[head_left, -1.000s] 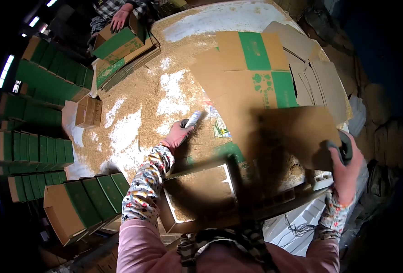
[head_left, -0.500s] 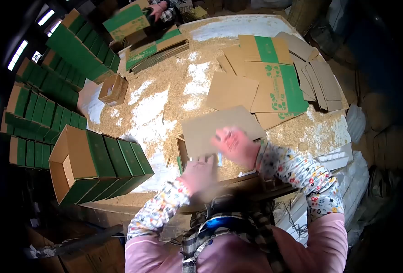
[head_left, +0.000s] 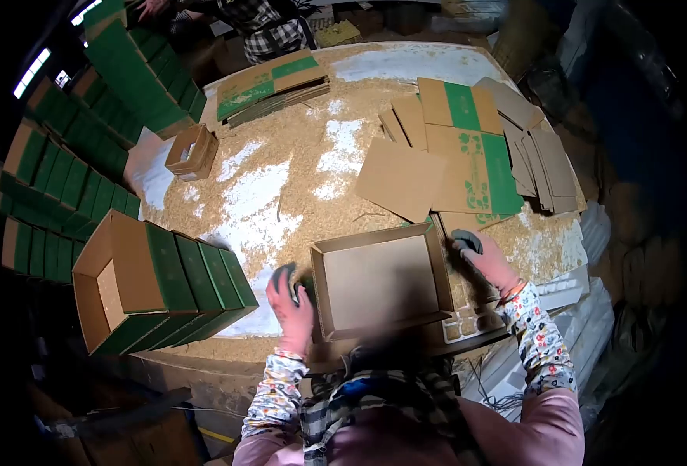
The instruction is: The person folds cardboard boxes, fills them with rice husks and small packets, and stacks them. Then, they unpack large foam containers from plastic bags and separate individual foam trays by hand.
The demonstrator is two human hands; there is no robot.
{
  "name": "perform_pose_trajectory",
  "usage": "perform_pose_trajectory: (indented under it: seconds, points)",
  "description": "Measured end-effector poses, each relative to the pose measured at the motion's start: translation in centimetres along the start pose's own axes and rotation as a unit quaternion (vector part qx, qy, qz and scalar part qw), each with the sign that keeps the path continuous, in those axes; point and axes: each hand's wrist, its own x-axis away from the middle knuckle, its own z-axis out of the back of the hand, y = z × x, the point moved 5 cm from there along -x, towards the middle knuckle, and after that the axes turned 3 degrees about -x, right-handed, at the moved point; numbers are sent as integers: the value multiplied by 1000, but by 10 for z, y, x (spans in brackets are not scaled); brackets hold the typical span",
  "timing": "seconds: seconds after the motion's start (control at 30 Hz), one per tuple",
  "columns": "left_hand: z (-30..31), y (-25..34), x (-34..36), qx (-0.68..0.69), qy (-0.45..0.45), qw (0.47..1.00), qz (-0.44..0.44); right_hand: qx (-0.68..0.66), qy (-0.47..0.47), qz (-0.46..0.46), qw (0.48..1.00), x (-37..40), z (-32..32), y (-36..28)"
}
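An open cardboard box (head_left: 382, 283) stands at the table's front edge, with a flat grey-brown sheet on its bottom. Beside its left wall is my left hand (head_left: 289, 303), in a pink glove with dark fingertips, fingers curved and apart, holding nothing visible. My right hand (head_left: 485, 260), gloved alike, is off the box's upper right corner, near the flat cardboard, its fingers bent and partly hidden. Left of my left hand lies a row of nested green boxes (head_left: 180, 272).
Flat green-and-brown cardboard (head_left: 475, 155) is piled at the right. Further back are a flat stack (head_left: 270, 85) and a small brown box (head_left: 192, 151). Tall stacks of green boxes (head_left: 138, 74) stand at the left. A co-worker in a checked garment (head_left: 270, 31) is beyond the table.
Both hands have moved apart, off the sheet. The sheet now lies inside the box, whose walls show around it. The co-worker has shifted and the cardboard piece is no longer held over the far stack.
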Motion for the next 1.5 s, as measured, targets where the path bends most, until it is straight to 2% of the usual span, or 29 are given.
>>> perform_pose_trajectory:
  seconds: [0.03, 0.07, 0.1, 0.13, 0.2, 0.23, 0.27, 0.33, 0.4, 0.43, 0.5, 0.53, 0.57, 0.6, 0.67, 0.77, 0.87, 0.93, 1.0, 1.07, 1.13, 1.2, 1.23, 1.27, 1.3, 1.33, 1.4, 1.47, 1.5]
  points:
    - [-16, -33, 3, 196, -47, 967, 155, -246, -105, -140, 953, -2, -18, 45]
    - [-45, -62, 17, 380, -84, 870, 304, -285, -178, -284, 898, -3, -40, 74]
    - [-81, -95, 26, 192, -69, 944, 258, -94, -182, -163, 965, -28, -64, 122]
    - [-107, -113, 32, -6, -55, 978, 200, 99, -173, -23, 980, -45, -89, 155]
    - [-96, -84, 19, 83, -88, 964, 235, 117, 12, 25, 993, -42, -109, 134]
    - [-97, -96, 26, 150, -99, 951, 250, 61, -68, -58, 994, -40, -112, 139]
    - [-97, -113, 31, 220, -97, 936, 258, -47, -67, 11, 997, -26, -119, 164]
    - [-100, -150, 32, 167, -55, 955, 238, -306, -43, -102, 945, -13, -117, 97]
    - [-32, -96, 35, 81, -36, 982, 169, -333, 73, -101, 935, 1, -116, 38]
    - [11, -58, 36, 64, -6, 985, 161, -518, -36, -135, 844, -10, -129, 61]
    - [101, -38, 68, 181, 201, 958, 97, -546, -55, -103, 830, -16, -134, -27]
    - [166, 9, 89, -39, 354, 934, -40, -534, -42, -82, 840, -22, -139, -67]
    - [217, 12, 106, -91, 487, 857, -138, -528, -48, -73, 845, -30, -147, -104]
    - [271, 15, 123, -182, 579, 779, -154, -520, -49, -67, 850, -38, -154, -140]
    - [348, -49, 135, -4, 719, 687, -105, -551, -43, 1, 833, -44, -183, -236]
    - [389, -215, 117, 201, 675, 710, -5, -488, -113, 202, 842, -63, -230, -324]
    - [375, -220, 95, 268, 700, 658, -71, -512, -236, 20, 826, -95, -312, -393]
    - [368, -242, 105, 138, 802, 576, 83, -423, -271, 16, 865, -113, -375, -404]
    - [365, -237, 122, 111, 770, 623, 85, -255, -277, 72, 924, -119, -401, -406]
    - [353, -230, 131, 20, 742, 656, 135, -219, -329, 9, 919, -120, -390, -386]
    - [324, -113, 116, 116, 683, 716, 83, -176, -326, 69, 926, -131, -345, -312]
    - [265, -60, 122, -36, 617, 786, -10, -213, -222, -37, 951, -107, -273, -203]
    - [229, -60, 120, -67, 469, 877, -81, -161, -146, -71, 973, -95, -234, -128]
    - [171, -74, 122, -102, 315, 931, -153, 13, -35, 3, 999, -70, -192, -69]
    - [118, -75, 108, -171, 221, 953, -121, 47, 74, -51, 995, -42, -152, 37]
    - [64, -76, 96, -241, 122, 958, -99, 118, 118, -136, 977, -7, -136, 75]
    - [-35, -128, 94, -151, -16, 976, 156, 234, 171, -322, 901, 68, -106, 148]
    - [-84, -126, 98, -123, -90, 960, 233, 243, 201, -214, 925, 89, -113, 196]
    - [-76, -106, 86, -49, -124, 955, 266, 89, 189, -219, 953, 84, -104, 174]
